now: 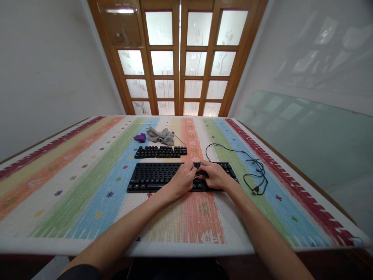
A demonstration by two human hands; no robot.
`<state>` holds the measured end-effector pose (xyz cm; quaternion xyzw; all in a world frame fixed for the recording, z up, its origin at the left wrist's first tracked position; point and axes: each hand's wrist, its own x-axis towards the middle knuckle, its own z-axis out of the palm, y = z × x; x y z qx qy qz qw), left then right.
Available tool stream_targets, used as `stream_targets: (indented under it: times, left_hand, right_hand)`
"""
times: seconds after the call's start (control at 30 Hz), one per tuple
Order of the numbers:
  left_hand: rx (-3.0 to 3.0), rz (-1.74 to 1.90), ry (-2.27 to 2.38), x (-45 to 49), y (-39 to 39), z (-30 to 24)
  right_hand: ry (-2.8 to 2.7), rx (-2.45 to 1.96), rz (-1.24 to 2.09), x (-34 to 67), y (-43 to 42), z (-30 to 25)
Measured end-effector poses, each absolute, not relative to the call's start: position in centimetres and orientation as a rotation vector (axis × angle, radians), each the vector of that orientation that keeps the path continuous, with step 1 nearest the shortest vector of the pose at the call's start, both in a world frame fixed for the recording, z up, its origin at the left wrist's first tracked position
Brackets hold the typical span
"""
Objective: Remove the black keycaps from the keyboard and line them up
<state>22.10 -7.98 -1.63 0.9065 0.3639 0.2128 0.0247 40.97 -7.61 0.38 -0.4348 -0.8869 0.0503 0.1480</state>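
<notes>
A black keyboard (151,177) lies in front of me on a table under a striped, many-coloured cloth (87,182). My left hand (183,181) and my right hand (215,175) both rest on its middle keys. Their fingers are curled and pinched together at one spot near the top row. What they pinch is too small to make out. The keyboard's black cable (256,175) trails off to the right in a loose tangle.
A row of loose black keycaps or a smaller key block (161,151) lies behind the keyboard. Farther back are a grey rag (160,135), a purple cloth (140,137) and a thin stick (180,139). Wooden glazed doors (179,58) stand behind the table.
</notes>
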Motion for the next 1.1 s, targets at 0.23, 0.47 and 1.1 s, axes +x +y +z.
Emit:
stream_targets:
  times: [0.23, 0.47, 1.1]
  left_hand:
    - [2.78, 0.849, 1.113, 21.3, -7.6, -1.0]
    - [2.777, 0.835, 1.149, 18.9, -7.7, 0.1]
    - [2.134, 1.307, 1.893, 1.1, -3.8, -0.9]
  right_hand:
    - [-2.413, -1.099, 0.211, 41.3, -7.4, 0.5]
    - [-2.331, -1.071, 0.217, 40.3, -7.1, 0.2]
    - [-2.279, -1.81, 0.14, 36.5, -0.4, 0.8]
